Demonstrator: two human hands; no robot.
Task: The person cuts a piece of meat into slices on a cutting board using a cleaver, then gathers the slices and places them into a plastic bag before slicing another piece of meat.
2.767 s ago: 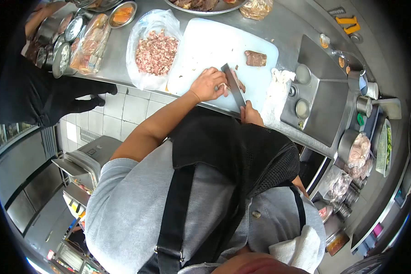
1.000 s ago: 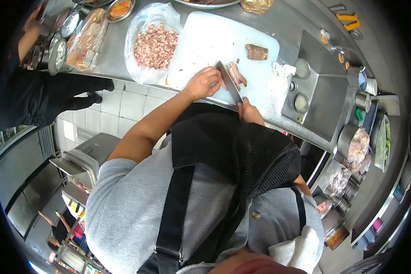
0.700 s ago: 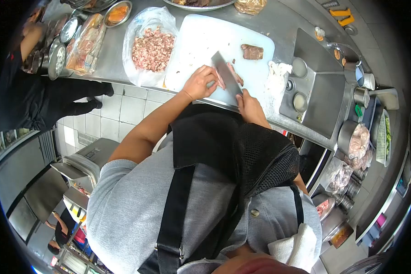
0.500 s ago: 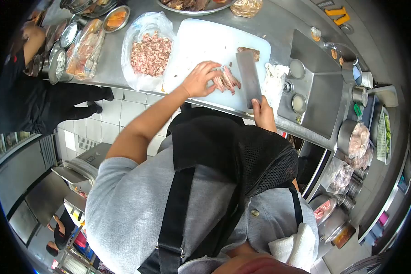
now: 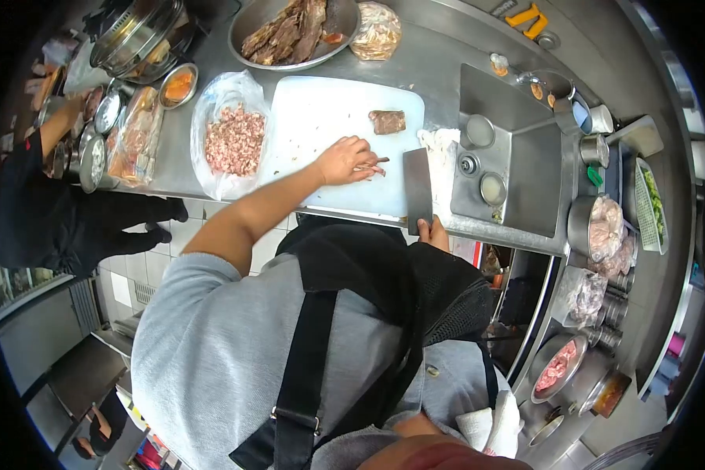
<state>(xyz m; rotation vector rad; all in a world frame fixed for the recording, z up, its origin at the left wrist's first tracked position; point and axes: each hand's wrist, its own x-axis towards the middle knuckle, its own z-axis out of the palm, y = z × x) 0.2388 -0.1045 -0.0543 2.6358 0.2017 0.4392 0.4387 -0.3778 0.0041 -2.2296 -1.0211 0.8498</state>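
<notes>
Meat strips (image 5: 374,166): under left hand (image 5: 343,160), apart from cleaver (image 5: 417,184)

Meat strips lie on the cutting board (image 5: 321,110); the left hand is nearer, and their visible ends point right, toward the cleaver. Left grip: fingers over the strips; whether they pinch cannot be told. Right hand (image 5: 436,234): grip closed around the cleaver. Cleaver axis runs near to far at the board's right side, crosswise to the strips. Meat block (image 5: 388,122) lies beyond; white cloth (image 5: 441,157) sits right of the cleaver.
</notes>
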